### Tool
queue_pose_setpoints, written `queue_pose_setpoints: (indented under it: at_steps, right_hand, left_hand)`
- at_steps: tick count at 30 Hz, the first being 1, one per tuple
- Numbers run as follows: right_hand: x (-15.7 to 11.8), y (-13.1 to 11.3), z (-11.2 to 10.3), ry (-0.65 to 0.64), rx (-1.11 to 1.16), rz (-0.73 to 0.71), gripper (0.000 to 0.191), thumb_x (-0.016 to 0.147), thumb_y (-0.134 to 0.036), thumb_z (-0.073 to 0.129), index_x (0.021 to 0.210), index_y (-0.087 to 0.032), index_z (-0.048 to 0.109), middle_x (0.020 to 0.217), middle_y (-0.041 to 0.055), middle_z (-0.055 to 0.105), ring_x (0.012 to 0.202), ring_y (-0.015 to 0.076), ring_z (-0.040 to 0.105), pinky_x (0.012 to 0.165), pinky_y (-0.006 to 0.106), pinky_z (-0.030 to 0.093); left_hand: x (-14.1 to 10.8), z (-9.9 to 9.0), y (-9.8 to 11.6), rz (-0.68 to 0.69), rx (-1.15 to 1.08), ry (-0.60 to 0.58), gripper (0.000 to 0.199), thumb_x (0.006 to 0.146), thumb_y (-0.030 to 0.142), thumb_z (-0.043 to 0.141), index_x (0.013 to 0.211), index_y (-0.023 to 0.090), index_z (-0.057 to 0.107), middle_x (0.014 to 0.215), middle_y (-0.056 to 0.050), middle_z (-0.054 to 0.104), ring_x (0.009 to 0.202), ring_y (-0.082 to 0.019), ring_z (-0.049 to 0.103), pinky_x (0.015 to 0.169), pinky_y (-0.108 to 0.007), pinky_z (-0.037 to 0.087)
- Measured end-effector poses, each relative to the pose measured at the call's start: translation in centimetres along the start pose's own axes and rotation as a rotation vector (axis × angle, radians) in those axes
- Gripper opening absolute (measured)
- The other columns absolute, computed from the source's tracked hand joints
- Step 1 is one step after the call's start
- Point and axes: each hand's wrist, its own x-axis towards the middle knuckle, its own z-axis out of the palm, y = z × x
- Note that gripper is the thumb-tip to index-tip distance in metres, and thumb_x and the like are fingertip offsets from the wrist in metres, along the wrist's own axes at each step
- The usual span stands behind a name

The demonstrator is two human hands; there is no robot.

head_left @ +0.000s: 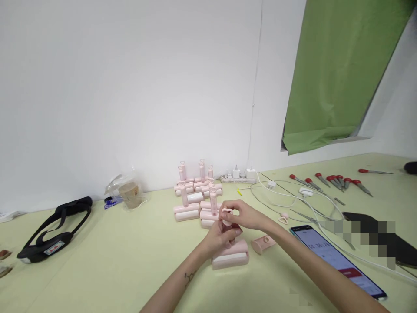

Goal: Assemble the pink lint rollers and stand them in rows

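Near six o'clock, left hand (217, 238) grips a handle (227, 224), right hand (241, 214) its heart loop (226, 210); toward seven, lint rollers (186, 208) look done; a shell (259, 246) remains.

On my remote feed, I see a pale yellow-green surface (97, 269). Reckoning from the smartphone (335, 261) lying on it, I have a loose pink shell piece (262, 244) just left, pink lint rollers (186, 212) standing farther left, then a bagged cup (130, 194), and a black head strap (65, 238) farthest left. Beyond the phone lie white charging cables (305, 191), a power strip (239, 179) and red-ended tools (348, 181).
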Motion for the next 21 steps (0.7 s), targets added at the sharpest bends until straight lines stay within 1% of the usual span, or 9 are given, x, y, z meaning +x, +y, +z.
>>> queue_pose_setpoints:
  at_steps: [2,4,7,10,13,14,16,18,21]
  right_hand:
    - [0.3,0.3,0.8,-0.043,0.133,0.083,0.029,0.081,-0.044,0.042,0.081,-0.017,0.053,0.070,-0.0006,0.055,0.063,0.0133,0.052,0.061,0.025,0.043]
    - [0.3,0.4,1.2,-0.151,0.245,0.148,0.029,0.084,-0.042,0.036,0.099,-0.021,0.049,0.075,-0.0006,0.056,0.061,0.0126,0.053,0.056,0.025,0.044]
    - [0.4,0.0,0.9,-0.275,0.257,0.145,0.032,0.085,-0.035,0.035,0.114,-0.025,0.044,0.091,0.0020,0.057,0.073,0.0132,0.056,0.063,0.025,0.046]
    - [0.7,-0.5,0.2,-0.328,0.204,0.112,0.032,0.083,-0.027,0.038,0.114,-0.029,0.048,0.113,0.0022,0.049,0.086,0.0134,0.055,0.071,0.025,0.045]
    - [0.9,-0.6,0.3,-0.380,0.249,0.169,0.032,0.084,-0.025,0.033,0.112,-0.029,0.048,0.121,0.0020,0.041,0.069,0.0079,0.058,0.060,0.021,0.047]
    - [0.9,-0.4,0.4,-0.390,0.271,0.193,0.032,0.084,-0.025,0.031,0.111,-0.029,0.048,0.119,0.0025,0.042,0.062,0.0059,0.058,0.056,0.020,0.047]
    - [0.9,-0.1,0.6,-0.388,0.283,0.208,0.031,0.084,-0.022,0.031,0.109,-0.028,0.049,0.111,0.0025,0.048,0.059,0.0057,0.056,0.051,0.018,0.046]
    - [0.9,0.1,0.7,-0.371,0.239,0.161,0.032,0.081,-0.016,0.033,0.104,-0.027,0.053,0.102,0.0017,0.052,0.066,0.0088,0.056,0.053,0.018,0.046]
    - [1.1,0.1,0.4,-0.401,0.176,0.066,0.031,0.078,-0.012,0.036,0.094,-0.024,0.059,0.098,0.0014,0.054,0.074,0.0114,0.056,0.062,0.022,0.048]
  left_hand:
    - [-0.1,0.0,0.0,0.000,-0.015,0.022,0.024,0.064,0.033,0.061,0.067,0.017,0.044,0.054,0.006,0.040,0.046,-0.006,0.035,0.044,-0.020,0.026]
    - [-0.2,0.0,0.2,-0.002,-0.033,0.030,0.025,0.062,0.034,0.062,0.068,0.017,0.045,0.052,0.007,0.040,0.045,-0.006,0.034,0.043,-0.020,0.026]
    - [-0.4,-0.2,0.5,-0.014,-0.063,0.011,0.034,0.054,0.038,0.068,0.069,0.016,0.048,0.050,0.006,0.042,0.046,-0.007,0.036,0.044,-0.020,0.026]
    - [-0.2,0.0,0.3,-0.030,-0.105,0.044,0.046,0.046,0.056,0.066,0.056,0.015,0.048,0.046,0.004,0.042,0.044,-0.007,0.038,0.042,-0.021,0.027]
    - [0.4,0.9,-0.3,-0.047,-0.150,0.181,0.058,0.054,0.076,0.040,0.045,0.019,0.037,0.037,0.005,0.034,0.034,-0.006,0.030,0.037,-0.022,0.022]
    - [0.6,1.4,-0.6,-0.051,-0.161,0.245,0.058,0.057,0.077,0.034,0.046,0.020,0.034,0.035,0.006,0.030,0.032,-0.005,0.026,0.035,-0.021,0.018]
    - [1.0,2.2,-1.2,-0.048,-0.178,0.377,0.055,0.060,0.075,0.032,0.050,0.022,0.031,0.034,0.009,0.024,0.030,-0.004,0.019,0.034,-0.021,0.013]
    - [1.2,2.7,-1.6,-0.040,-0.187,0.478,0.052,0.061,0.073,0.036,0.052,0.022,0.030,0.035,0.010,0.021,0.030,-0.004,0.015,0.034,-0.021,0.011]
    - [1.2,3.0,-2.0,-0.038,-0.187,0.534,0.051,0.059,0.072,0.038,0.053,0.022,0.033,0.035,0.010,0.022,0.031,-0.005,0.016,0.035,-0.022,0.011]
